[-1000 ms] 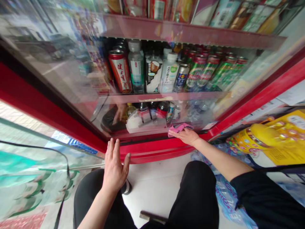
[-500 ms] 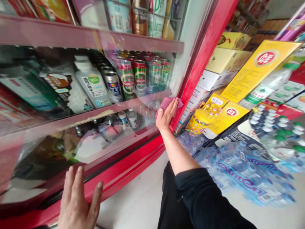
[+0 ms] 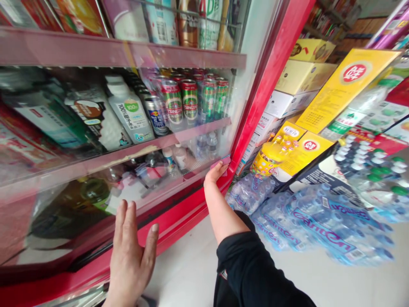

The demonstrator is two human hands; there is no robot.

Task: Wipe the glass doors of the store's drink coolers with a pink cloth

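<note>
My right hand [image 3: 215, 172] presses a pink cloth [image 3: 225, 161] against the lower right corner of the fridge's glass door [image 3: 194, 170], close to the red frame [image 3: 252, 111]. Only a strip of the cloth shows past my fingers. My left hand [image 3: 132, 260] is raised in front of the lower door, fingers stretched out and thumb apart, with nothing in it. Behind the glass stand red-and-green beer cans [image 3: 172, 104], a blue-and-silver can [image 3: 156, 115] and a white juice bottle [image 3: 130, 111].
Right of the fridge are stacked cartons [image 3: 292, 102], yellow boxes [image 3: 348, 91] and a yellow tub of lollipops [image 3: 270, 155]. Shrink-wrapped packs of water bottles [image 3: 322, 226] lie on the pale floor [image 3: 191, 264]. More bottles [image 3: 380, 170] stand at the far right.
My right hand has slid the pink cloth down the glass to the bottom corner. My left hand has moved right and slightly up in view, still open.
</note>
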